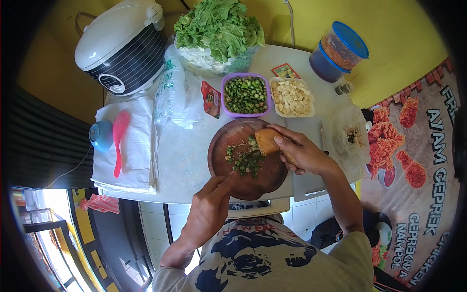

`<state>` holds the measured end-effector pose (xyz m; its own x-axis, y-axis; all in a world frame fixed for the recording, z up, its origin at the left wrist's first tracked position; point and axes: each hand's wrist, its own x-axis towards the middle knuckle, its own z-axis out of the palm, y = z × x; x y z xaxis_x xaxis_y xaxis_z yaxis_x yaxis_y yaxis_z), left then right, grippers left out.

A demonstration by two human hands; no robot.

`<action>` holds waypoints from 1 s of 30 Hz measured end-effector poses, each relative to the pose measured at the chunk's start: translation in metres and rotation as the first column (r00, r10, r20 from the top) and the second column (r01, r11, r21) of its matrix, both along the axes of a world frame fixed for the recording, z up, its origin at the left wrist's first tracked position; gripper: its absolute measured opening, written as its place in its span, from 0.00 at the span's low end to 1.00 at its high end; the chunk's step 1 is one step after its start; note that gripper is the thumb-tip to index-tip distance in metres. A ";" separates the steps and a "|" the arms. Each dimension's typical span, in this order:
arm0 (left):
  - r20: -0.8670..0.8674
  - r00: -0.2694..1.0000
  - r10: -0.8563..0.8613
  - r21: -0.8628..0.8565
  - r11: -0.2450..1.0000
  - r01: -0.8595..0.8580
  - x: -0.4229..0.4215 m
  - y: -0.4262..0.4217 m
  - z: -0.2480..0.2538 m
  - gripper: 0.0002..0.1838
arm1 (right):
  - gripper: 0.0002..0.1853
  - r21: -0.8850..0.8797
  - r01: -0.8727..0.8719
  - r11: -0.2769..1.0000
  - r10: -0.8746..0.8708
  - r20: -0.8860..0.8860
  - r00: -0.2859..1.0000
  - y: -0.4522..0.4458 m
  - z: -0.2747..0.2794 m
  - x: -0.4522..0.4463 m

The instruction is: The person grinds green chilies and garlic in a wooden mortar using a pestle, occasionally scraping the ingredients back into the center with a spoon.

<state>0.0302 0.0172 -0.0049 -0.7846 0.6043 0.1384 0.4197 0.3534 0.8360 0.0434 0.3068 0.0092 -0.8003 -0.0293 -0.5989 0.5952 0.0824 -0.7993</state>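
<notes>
A round wooden mortar (221, 146) sits near the table's front edge, with crushed green chillies and pale bits (248, 160) in its bowl. My right hand (304, 151) is wrapped around a wooden pestle (267, 141), tilted with its broad end low over the chillies. At the mortar's front left rim, my left hand (210, 204) is closed with the index finger reaching over the edge. Behind the mortar stand a purple tub of cut green chillies (245, 95) and a white tub of peeled garlic cloves (293, 97).
Lettuce (214, 31) fills a tub at the back. A rice cooker (121, 48), plastic bags (170, 92), a pink rice paddle (119, 141) and a blue bowl (100, 136) are on the left. Lidded containers (338, 51), a knife (323, 136) and a clear bag (348, 136) lie right.
</notes>
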 end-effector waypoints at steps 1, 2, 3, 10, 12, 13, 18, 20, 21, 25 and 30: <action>-0.006 0.999 0.045 -0.010 0.999 -0.045 0.001 -0.004 0.004 0.21 | 0.33 0.050 -0.023 0.998 0.028 -0.088 0.996 -0.007 -0.009 0.005; -0.015 0.996 0.091 -0.018 0.996 -0.091 0.001 -0.007 0.007 0.21 | 0.32 0.103 -0.043 0.994 0.061 -0.175 0.983 -0.014 -0.018 0.010; -0.012 0.995 0.095 -0.018 0.995 -0.095 -0.001 -0.011 0.007 0.21 | 0.32 0.104 -0.047 0.994 0.064 -0.172 0.983 -0.022 -0.025 0.016; 0.045 0.965 0.259 -0.099 0.962 -0.254 -0.009 -0.022 0.007 0.19 | 0.32 0.887 -0.040 0.460 0.623 -0.290 0.727 -0.068 -0.005 0.028; 0.038 0.982 0.186 -0.078 0.980 -0.183 -0.012 -0.021 0.004 0.23 | 0.32 0.902 -0.099 0.421 0.632 -0.213 0.745 -0.067 0.004 0.007; 0.050 0.982 0.181 -0.083 0.981 -0.176 -0.012 -0.020 0.004 0.23 | 0.31 0.896 -0.185 0.404 0.683 -0.161 0.712 -0.064 0.009 -0.007; 0.056 0.987 0.150 -0.125 0.982 -0.142 -0.016 -0.022 0.009 0.22 | 0.27 0.862 -0.380 0.336 0.764 -0.014 0.645 -0.055 0.027 -0.019; 0.042 0.986 0.162 -0.111 0.981 -0.157 -0.015 -0.019 0.005 0.22 | 0.27 0.895 -0.298 0.333 0.749 -0.059 0.660 -0.061 0.015 -0.021; 0.027 0.986 0.164 -0.104 0.982 -0.160 -0.015 -0.019 0.003 0.22 | 0.27 0.892 -0.292 0.344 0.739 -0.066 0.670 -0.059 0.011 -0.021; -0.030 0.975 0.222 -0.056 0.973 -0.224 -0.015 -0.018 -0.003 0.18 | 0.29 0.798 -0.129 0.589 0.703 -0.428 0.568 -0.029 -0.035 -0.031; -0.074 0.976 0.203 -0.010 0.979 -0.204 -0.017 -0.003 -0.013 0.19 | 0.31 0.209 -0.170 0.963 0.219 -0.245 0.945 -0.006 -0.004 0.002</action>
<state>0.0131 0.0144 -0.0174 -0.8797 0.4359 0.1901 0.3967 0.4520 0.7990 0.0453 0.3009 0.0054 -0.9194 -0.1106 -0.3775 0.3233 0.3343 -0.8853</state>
